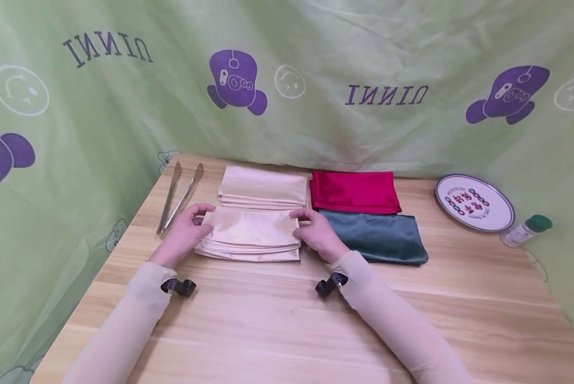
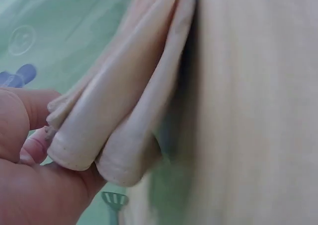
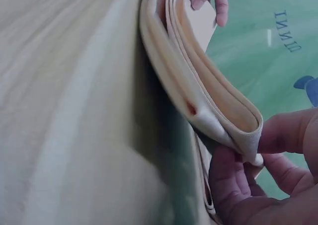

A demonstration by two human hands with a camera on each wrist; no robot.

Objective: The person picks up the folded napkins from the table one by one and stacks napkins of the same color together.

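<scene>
A folded cream satin cloth point(image 1: 250, 226) is held level at its two ends, just over more cream folds point(image 1: 250, 256) on the table. My left hand point(image 1: 186, 232) pinches its left end; the left wrist view shows the rounded folds point(image 2: 84, 135) between thumb and fingers. At the other end my right hand point(image 1: 319, 234) grips the cloth, thumb above and fingers under, as the right wrist view shows at the looped edge point(image 3: 243, 130). Directly behind lies a pale pink folded cloth stack point(image 1: 265, 184). Right of my right hand is a dark green folded cloth point(image 1: 375, 236).
A red folded cloth point(image 1: 356, 191) lies behind the green one. Metal tongs point(image 1: 183, 197) rest at the left table edge. A white plate point(image 1: 474, 202) and a green-capped bottle point(image 1: 524, 230) are at the right. A green printed curtain point(image 1: 316, 128) borders the wooden table point(image 1: 268, 325).
</scene>
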